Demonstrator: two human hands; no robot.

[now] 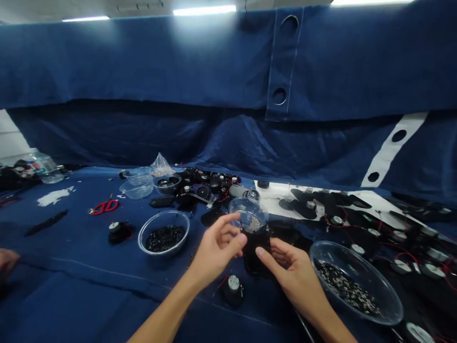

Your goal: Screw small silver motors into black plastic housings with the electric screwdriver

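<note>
My left hand (pixel 217 250) and my right hand (pixel 291 274) meet over a black plastic part (pixel 256 252) that stands on the blue cloth. Fingers of both hands curl round its sides. Right behind the part is a small clear bowl (pixel 249 213) with tiny pale bits in it. A black motor piece with a white hub (pixel 233 288) lies just under my left wrist. A clear bowl of small dark and silver screws (pixel 353 286) sits close to my right hand.
A clear bowl of black bits (pixel 163 233) and red scissors (pixel 104 206) lie to the left. Black motors with red wires (pixel 210 186) crowd the middle and right. Another person's hand (pixel 7 262) shows at the left edge. A blue cloth wall (pixel 178 95) rises behind.
</note>
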